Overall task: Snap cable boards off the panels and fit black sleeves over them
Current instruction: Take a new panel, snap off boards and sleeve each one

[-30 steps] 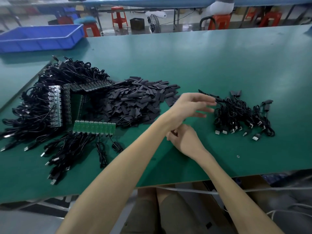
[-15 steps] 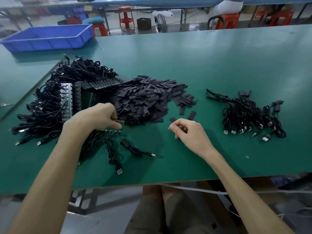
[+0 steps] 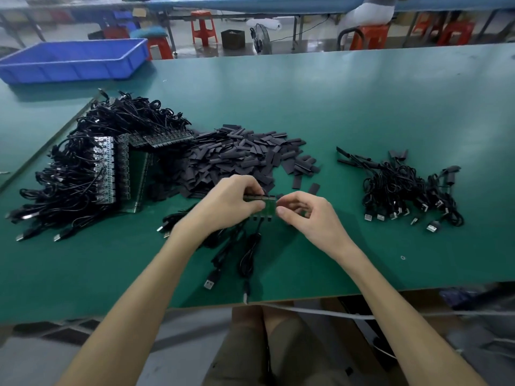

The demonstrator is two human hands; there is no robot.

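Left hand (image 3: pixel 231 203) grips a small green circuit-board panel strip (image 3: pixel 263 207), fingers curled over its top edge, thumb below. Right hand (image 3: pixel 302 215) pinches the strip's right end between thumb and forefinger, remaining fingers loosely bent. Both hands are above the green table mat (image 3: pixel 362 107), near its front centre. Thin black cables with USB plugs (image 3: pixel 245 260) hang from the strip's lower edge and trail on the mat toward the front edge; one silver plug lies flat just left of them.

Behind the hands: heap of flat black sleeve pieces (image 3: pixel 239 154), a few loose ones scattered at its right side, one just beyond the right hand's fingers. Left of that heap: big tangle of black cables attached to stacked green panels (image 3: pixel 111 168), panels partly upright, leaning, component rows facing left. USB ends stick out on the mat at the tangle's lower left.

Right side, well apart from the hands: smaller pile of black cables with sleeves fitted (image 3: pixel 404 188), silver plugs pointing toward the front edge.

Far left corner: blue plastic bin (image 3: pixel 75 59) on the table. Beyond the table: red plastic stools (image 3: pixel 204 27), floor, another bench. Person's lap visible under the table edge.
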